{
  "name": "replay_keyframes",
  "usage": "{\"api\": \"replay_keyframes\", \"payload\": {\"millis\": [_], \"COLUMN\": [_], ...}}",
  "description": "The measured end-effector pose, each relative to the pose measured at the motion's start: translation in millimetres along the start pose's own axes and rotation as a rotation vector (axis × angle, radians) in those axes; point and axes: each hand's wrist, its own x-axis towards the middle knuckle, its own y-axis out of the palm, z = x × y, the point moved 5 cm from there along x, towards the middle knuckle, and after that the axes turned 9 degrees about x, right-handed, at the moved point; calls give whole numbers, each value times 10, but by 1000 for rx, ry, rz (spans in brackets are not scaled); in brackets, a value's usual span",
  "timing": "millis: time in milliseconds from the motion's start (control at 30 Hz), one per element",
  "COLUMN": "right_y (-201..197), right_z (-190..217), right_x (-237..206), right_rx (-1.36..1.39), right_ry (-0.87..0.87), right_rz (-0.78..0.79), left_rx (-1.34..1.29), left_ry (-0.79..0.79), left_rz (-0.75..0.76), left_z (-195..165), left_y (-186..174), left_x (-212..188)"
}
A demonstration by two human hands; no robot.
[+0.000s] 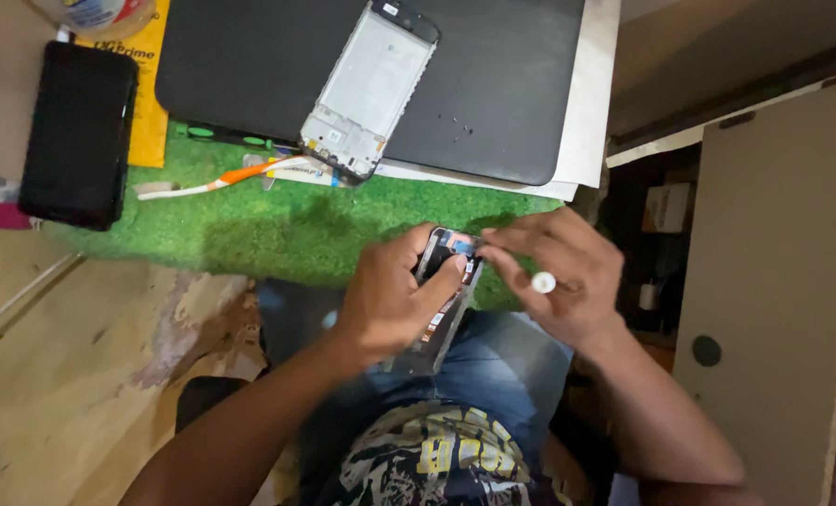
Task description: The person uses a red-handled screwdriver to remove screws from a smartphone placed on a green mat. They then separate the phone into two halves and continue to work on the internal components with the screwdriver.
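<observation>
My left hand [392,295] grips an opened phone body [441,309] over my lap, thumb across its exposed inner parts. My right hand [560,276] pinches at the phone's top edge with its fingertips, and a small white round object [544,282] sits against the fingers. What the fingertips pinch is too small to make out. A detached phone screen frame [369,89], pale inside with a dark rim, lies tilted on a black mat [493,103] further up.
A green grass-like mat [249,225] covers the worktop edge. A black phone [79,131] lies at the left on a yellow packet [148,122]. An orange-and-white tool [221,180] rests by the screen frame. A wooden cabinet [774,281] stands at the right.
</observation>
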Motion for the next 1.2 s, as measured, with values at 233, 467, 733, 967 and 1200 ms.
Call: {"api": "replay_keyframes", "payload": {"millis": [233,467,733,967,1200], "right_y": [165,190,235,262,236], "right_z": [83,26,5,-28,-86], "right_x": [63,54,38,35,51], "right_rx": [-68,75,91,24,125], "right_ry": [46,186,260,260,272], "right_rz": [-1,-12,-13,3,30], "left_rx": [150,167,285,195,205], "left_ry": [42,143,233,245,175], "left_rz": [0,-25,-111,-91,-29], "left_z": [-14,7,103,118,105], "left_y": [70,120,194,177,166], "left_x": [11,7,-12,-20,25]}}
